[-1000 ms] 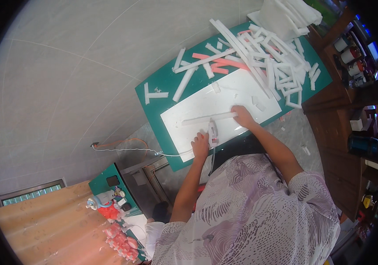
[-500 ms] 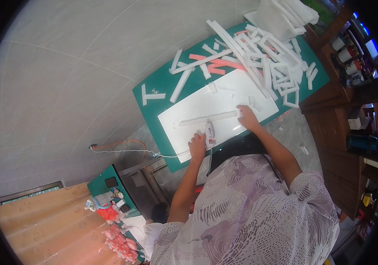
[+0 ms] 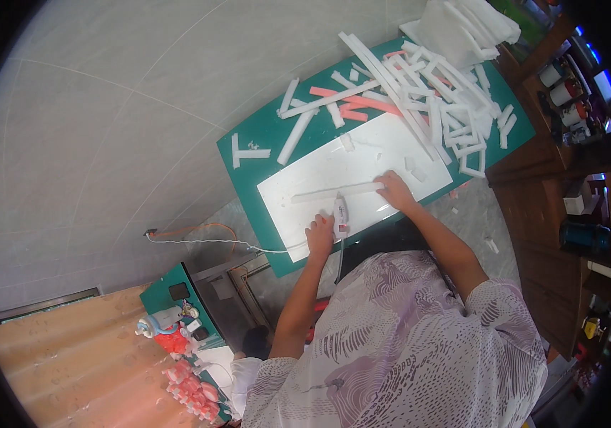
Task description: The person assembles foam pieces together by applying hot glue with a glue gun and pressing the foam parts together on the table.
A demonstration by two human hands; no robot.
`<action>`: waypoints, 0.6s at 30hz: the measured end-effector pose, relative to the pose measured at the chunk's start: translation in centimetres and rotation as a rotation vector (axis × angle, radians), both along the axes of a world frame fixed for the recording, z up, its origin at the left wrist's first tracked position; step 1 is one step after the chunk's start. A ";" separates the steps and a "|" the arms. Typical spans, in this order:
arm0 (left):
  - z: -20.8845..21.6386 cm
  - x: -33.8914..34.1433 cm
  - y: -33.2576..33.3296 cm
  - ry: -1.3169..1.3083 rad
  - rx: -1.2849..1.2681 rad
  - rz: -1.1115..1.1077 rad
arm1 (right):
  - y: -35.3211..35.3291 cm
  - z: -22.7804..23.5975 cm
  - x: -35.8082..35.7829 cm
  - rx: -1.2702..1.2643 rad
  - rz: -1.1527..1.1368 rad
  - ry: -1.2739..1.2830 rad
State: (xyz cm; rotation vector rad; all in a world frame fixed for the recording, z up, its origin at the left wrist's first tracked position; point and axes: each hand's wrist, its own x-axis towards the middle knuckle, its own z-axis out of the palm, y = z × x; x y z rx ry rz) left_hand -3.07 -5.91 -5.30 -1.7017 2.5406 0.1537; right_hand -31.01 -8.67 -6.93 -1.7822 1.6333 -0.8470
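A long white foam strip (image 3: pixel 334 192) lies across the white board (image 3: pixel 284 225) in front of me. My right hand (image 3: pixel 396 191) has its fingers curled round the strip's right end. Below the strip's middle, my left hand (image 3: pixel 319 234) grips a white hot glue gun (image 3: pixel 340 216), its nozzle pointing away from me and close to the strip's near edge. The fingers on the gun's handle are partly hidden. A pale cord (image 3: pixel 270 251) runs off to the left from beside the left hand.
Under the board is a green table (image 3: pixel 248 192). White foam strips and frames (image 3: pixel 455 118) are heaped at its far right, with pink strips (image 3: pixel 362 101) among them. Small foam blocks (image 3: pixel 415 167) sit on the board near my right hand. Dark wooden shelves (image 3: pixel 533 214) stand on the right.
My right hand has come slightly nearer and left, its fingers closing over the strip's end. The left hand and glue gun have hardly moved.
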 end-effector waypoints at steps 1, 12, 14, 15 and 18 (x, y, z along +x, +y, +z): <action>0.0 0.0 0.0 -0.006 0.002 -0.002 | 0.0 0.0 0.0 -0.001 -0.001 -0.001; -0.1 -0.2 -0.1 -0.013 0.029 0.012 | -0.1 0.4 -0.1 0.032 -0.004 -0.016; -0.1 -0.2 -0.2 -0.012 0.027 0.009 | -0.1 0.4 -0.1 0.035 -0.003 -0.012; 0.0 -0.1 -0.2 -0.011 0.039 0.009 | -0.1 0.4 -0.1 0.033 -0.006 -0.020; 0.0 -0.2 -0.2 -0.020 0.059 0.010 | 0.0 0.3 -0.1 0.029 -0.009 -0.022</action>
